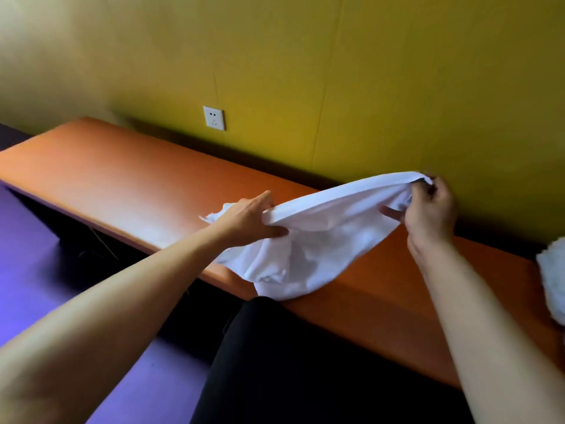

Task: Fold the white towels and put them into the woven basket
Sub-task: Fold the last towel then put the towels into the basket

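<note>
A: Left hand (pixel 250 218) pinches one end of the white towel (pixel 308 240), right hand (pixel 428 209) grips the other, above the orange bench (pixel 128 175).

B: Risk?

A: The sagging middle may bunch unevenly; no basket in view.

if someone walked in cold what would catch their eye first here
First the white towel, stretched in mid-air between the left hand and the right hand, its lower end sagging onto the near edge of the long orange bench. Next the yellow wall behind, with a white socket just above the bench. A second fluffy white towel peeks in at the right edge.
</note>
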